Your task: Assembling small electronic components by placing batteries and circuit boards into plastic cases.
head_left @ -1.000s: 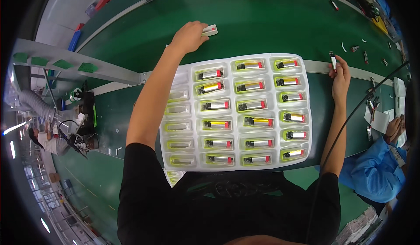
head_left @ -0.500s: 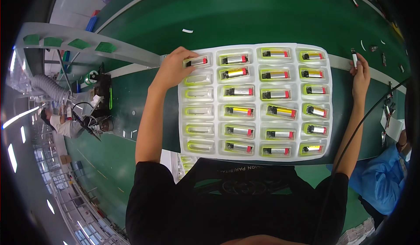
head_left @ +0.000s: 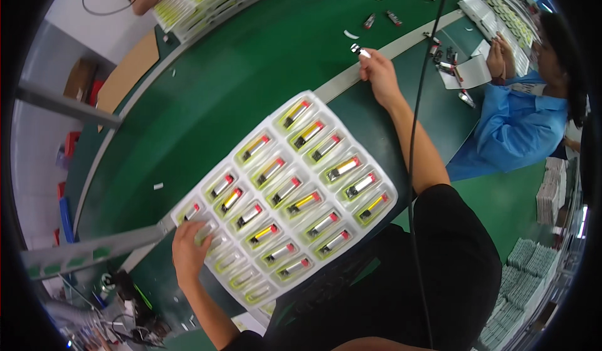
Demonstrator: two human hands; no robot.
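A white moulded tray [head_left: 241, 163] lies across the bench in front of me, its yellow-green pockets in rows. Most pockets carry a small battery cell [head_left: 305, 201], silver or yellow with a red end. Along the left row, only the far corner pocket has a cell [head_left: 192, 211]; the pockets nearer me [head_left: 227, 262] hold none. My left hand [head_left: 190, 251] rests over that row beside the corner cell, fingers bent and thumb apart, gripping nothing I can see. Beyond the tray's right side, my right hand [head_left: 378, 74] pinches another small battery cell [head_left: 360, 51], raised above the bench.
Loose cells [head_left: 393, 18] and white strips [head_left: 351, 35] are scattered on the green bench [head_left: 251, 69]. At right, a person in blue [head_left: 514, 125] sits by a white box [head_left: 467, 72] and more cells. A black cable [head_left: 414, 150] hangs across my right arm. Stacked trays [head_left: 213, 3] stand far left.
My view has swung to the right, so the tray appears slanted. My left hand has slipped back from the corner cell. The right hand still pinches its cell.
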